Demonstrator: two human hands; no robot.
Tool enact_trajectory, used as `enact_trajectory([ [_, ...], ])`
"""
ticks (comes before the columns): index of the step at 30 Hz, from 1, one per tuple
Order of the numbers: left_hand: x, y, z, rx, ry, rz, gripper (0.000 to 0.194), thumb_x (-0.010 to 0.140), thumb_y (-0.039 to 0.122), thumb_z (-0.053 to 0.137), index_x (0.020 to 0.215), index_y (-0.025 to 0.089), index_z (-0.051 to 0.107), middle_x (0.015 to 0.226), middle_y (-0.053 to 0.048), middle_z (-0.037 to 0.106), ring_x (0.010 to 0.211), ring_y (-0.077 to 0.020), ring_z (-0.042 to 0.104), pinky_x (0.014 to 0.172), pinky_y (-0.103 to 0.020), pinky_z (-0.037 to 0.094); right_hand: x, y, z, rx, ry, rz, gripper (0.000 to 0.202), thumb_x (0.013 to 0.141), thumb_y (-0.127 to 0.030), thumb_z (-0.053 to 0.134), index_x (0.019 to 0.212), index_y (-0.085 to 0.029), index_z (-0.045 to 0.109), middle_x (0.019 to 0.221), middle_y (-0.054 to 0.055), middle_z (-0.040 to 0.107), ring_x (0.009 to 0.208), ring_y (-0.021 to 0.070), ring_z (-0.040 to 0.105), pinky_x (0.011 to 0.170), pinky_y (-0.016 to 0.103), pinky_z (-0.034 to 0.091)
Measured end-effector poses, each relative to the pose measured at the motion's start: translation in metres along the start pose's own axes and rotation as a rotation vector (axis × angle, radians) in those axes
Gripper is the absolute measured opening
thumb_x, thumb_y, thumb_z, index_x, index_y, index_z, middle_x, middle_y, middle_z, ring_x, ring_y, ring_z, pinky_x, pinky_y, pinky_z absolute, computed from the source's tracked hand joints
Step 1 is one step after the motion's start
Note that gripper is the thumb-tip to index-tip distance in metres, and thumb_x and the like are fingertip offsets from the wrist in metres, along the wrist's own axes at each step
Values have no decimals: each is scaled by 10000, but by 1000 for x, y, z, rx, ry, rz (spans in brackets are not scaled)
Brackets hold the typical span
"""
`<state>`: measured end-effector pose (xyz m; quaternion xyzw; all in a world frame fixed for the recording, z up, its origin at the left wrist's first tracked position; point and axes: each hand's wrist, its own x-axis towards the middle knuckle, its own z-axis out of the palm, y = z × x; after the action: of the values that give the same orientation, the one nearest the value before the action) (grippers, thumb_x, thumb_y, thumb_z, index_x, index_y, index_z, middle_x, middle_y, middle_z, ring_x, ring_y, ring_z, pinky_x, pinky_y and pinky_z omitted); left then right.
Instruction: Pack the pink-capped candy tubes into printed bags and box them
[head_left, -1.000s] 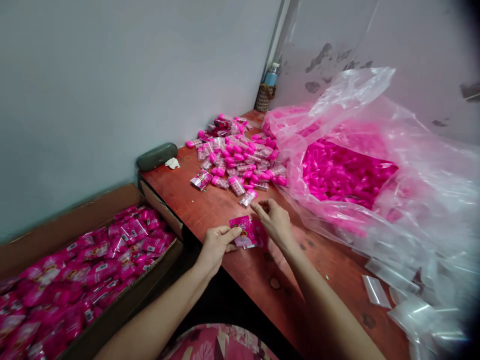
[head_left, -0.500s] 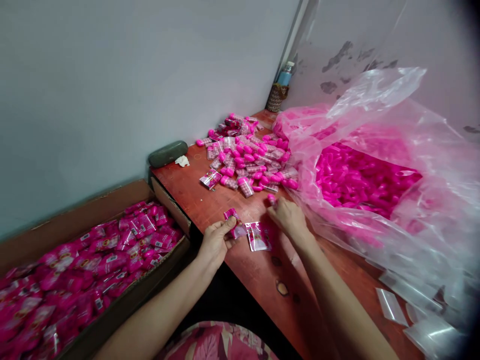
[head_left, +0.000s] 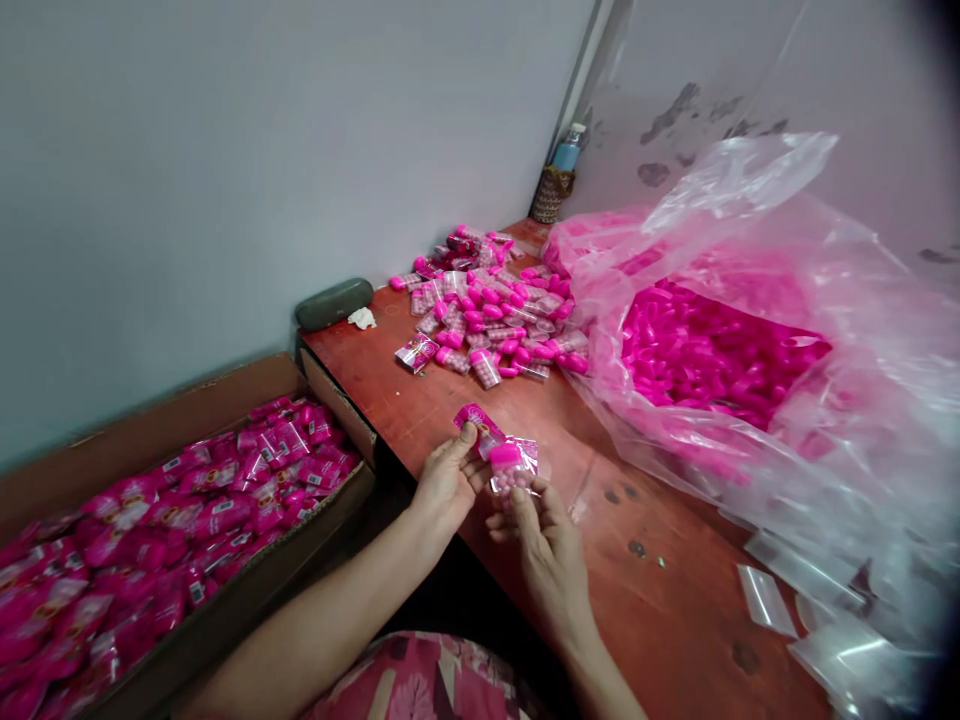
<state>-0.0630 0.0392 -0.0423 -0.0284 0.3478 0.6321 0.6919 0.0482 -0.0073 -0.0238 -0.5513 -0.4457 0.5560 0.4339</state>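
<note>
My left hand (head_left: 448,478) pinches a pink printed packet (head_left: 478,424) between thumb and fingers, above the table's near edge. Close beside it, my right hand (head_left: 551,550) holds a small clear container of pink balls with a pink cap (head_left: 508,462). Its cap end is up against the packet, though I cannot tell whether it is inside. Behind the container shows part of a second printed packet (head_left: 531,453). Farther back lies a heap of similar pink-capped containers (head_left: 495,310), with one loose packet (head_left: 417,353) at its front left.
A cardboard box (head_left: 225,398) full of filled pink packets stands at the left. On the right of the red table (head_left: 675,630) is a large plastic bag (head_left: 600,400) of pink pieces, with clear sleeves (head_left: 766,600) below it. A dark case (head_left: 334,303) sits at the far left corner.
My right hand has come back from near the heap, toward my left hand, bringing the pink-capped container. My left hand still grips its packet. The view has shifted slightly.
</note>
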Motion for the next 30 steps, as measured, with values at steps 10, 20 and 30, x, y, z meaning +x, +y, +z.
enact_trajectory([
  [10, -14, -3, 15, 211, -161, 95, 307, 653, 392, 679, 723, 124, 547, 640, -6, 591, 550, -99, 560, 538, -212, 450, 5, 6, -5, 290, -81, 62, 247, 779, -376, 569, 932, -194, 500, 708, -6, 610, 523, 114, 587, 450, 228, 494],
  [20, -12, -6, 12, 408, -228, -50, 301, 613, 341, 713, 707, 96, 565, 599, -27, 589, 480, -97, 528, 450, -204, 399, 6, 16, -4, 97, -20, -80, 235, 812, -353, 531, 991, -209, 482, 718, -18, 606, 573, 111, 597, 526, 242, 517],
  [30, -12, 4, 10, 590, -313, -58, 260, 616, 316, 709, 639, 68, 633, 560, -43, 592, 451, -92, 513, 464, -225, 412, 9, 14, -9, 302, -88, 4, 248, 792, -345, 565, 973, -193, 491, 696, -15, 615, 526, 113, 596, 453, 227, 498],
])
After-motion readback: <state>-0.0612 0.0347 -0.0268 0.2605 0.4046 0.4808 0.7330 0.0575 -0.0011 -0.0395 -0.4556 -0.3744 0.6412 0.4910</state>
